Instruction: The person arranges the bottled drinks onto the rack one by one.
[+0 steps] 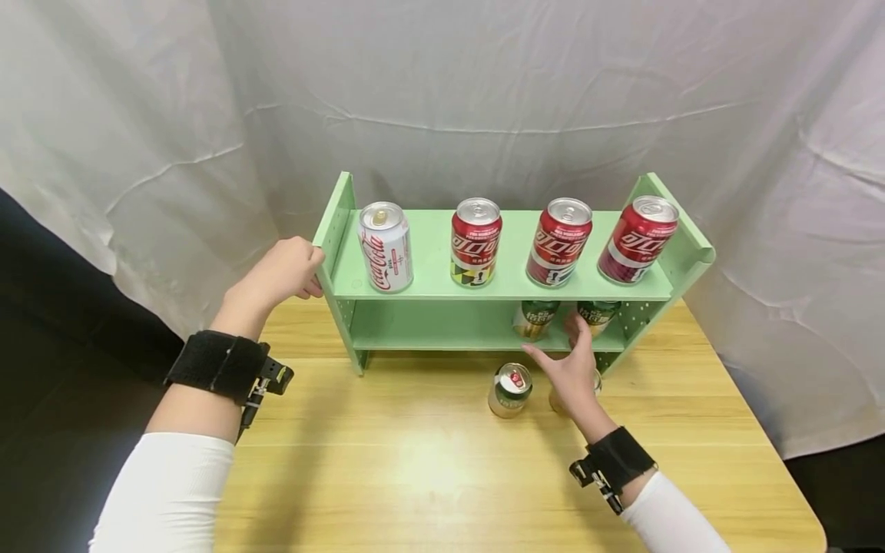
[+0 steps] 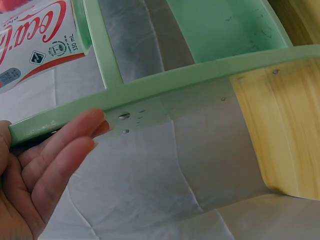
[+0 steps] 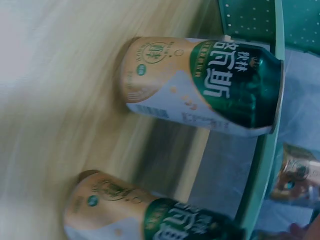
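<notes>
- Pale wood grain of the table [image 1: 415, 476] fills the near ground, bare between our two white sleeves, with open room in front of the shelf unit.
- Our right hand [image 1: 574, 372] reaches forward over the tabletop, fingers spread and relaxed, gripping nothing; it hovers above one green-and-gold can [image 1: 593, 384], mostly hidden beneath the palm.
- Just left of that hand a second green-and-gold can [image 1: 510, 390] stands upright on the table, clear of the shelf's front edge.
- In the right wrist view both cans show smooth metal sides, gold at the base and dark green higher up.
- Two more green cans [image 1: 535, 317] sit on the lower board, just beyond our fingertips.
- Our left hand [image 1: 280, 273] rests against the outer face of the mint-green shelf [image 1: 505, 288] at its left side panel, straight fingers [image 2: 75, 132] pressed to the panel's edge.
- On the top board stand a white cola can [image 1: 386, 247] and three red cans [image 1: 558, 242], well spaced.
- White cloth [image 1: 484, 84], creased, hangs behind.
</notes>
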`<state>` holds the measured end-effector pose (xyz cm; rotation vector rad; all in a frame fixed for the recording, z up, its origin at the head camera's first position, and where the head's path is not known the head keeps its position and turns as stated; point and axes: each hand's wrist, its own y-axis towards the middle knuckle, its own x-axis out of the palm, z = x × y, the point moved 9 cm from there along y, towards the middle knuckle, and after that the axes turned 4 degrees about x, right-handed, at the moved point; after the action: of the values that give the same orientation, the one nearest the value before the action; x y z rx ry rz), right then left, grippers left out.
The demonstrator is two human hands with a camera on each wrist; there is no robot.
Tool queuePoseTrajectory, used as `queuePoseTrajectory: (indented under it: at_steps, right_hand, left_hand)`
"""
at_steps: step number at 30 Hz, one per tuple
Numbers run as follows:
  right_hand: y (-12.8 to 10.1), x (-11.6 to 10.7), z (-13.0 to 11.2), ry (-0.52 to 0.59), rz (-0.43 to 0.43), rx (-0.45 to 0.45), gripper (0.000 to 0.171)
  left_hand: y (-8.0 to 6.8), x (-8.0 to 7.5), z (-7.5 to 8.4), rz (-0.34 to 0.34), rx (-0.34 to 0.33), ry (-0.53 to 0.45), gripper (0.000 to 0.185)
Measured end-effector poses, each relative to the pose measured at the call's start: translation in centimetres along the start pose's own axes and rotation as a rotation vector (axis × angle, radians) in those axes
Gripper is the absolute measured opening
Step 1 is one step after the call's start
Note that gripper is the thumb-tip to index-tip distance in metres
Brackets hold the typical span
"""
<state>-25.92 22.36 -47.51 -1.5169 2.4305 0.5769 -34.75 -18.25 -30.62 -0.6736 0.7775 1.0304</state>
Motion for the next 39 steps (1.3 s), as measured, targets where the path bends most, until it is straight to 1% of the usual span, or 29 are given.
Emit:
queuePoseTrajectory:
  at_steps: [4,7,12,17,21,25,29,33,39]
  right_hand:
    - [-0.6,-1.3,0.3,0.032,0.057,-0.05,0.094]
    - [-1.0,-2.5,0.7,0.035,0.092,-0.075,0.092]
    - [-1.3,-4.4,2.2,0.012,0.143,-0.069,0.089]
    - [-1.7,-5.5,3.1,-0.036,0.152,-0.044,0.089]
    - [-1.9,-5.7,3.3,-0.059,0.158,-0.064,0.09]
    - [-2.1,-5.5,3.6,-0.054,0.153,-0.08,0.09]
    - [-2.3,-4.9,4.8,-0.061,0.112,-0.047,0.092]
    - [-2.6,-4.5,5.8,-0.102,0.068,-0.003,0.093]
    - [-2.7,-4.2,6.7,-0.139,0.037,0.01,0.096]
  left_hand:
    - [0.0,0.1,0.0,-0.015,-0.003,-0.009,0.045]
    - [-0.1,0.2,0.1,-0.016,-0.005,0.002,0.044]
    - [0.0,0.2,0.4,0.005,0.002,0.014,0.04]
    - [0.0,0.1,0.5,0.01,0.001,0.021,0.04]
    - [-0.1,0.2,0.4,0.004,0.001,0.017,0.039]
    - [-0.1,0.4,0.3,0.0,0.001,0.006,0.04]
    - [-0.1,0.5,0.1,-0.001,-0.003,-0.003,0.041]
    - [-0.1,0.6,0.0,0.002,0.002,-0.006,0.042]
    - [0.0,0.4,0.0,0.008,0.002,0.015,0.043]
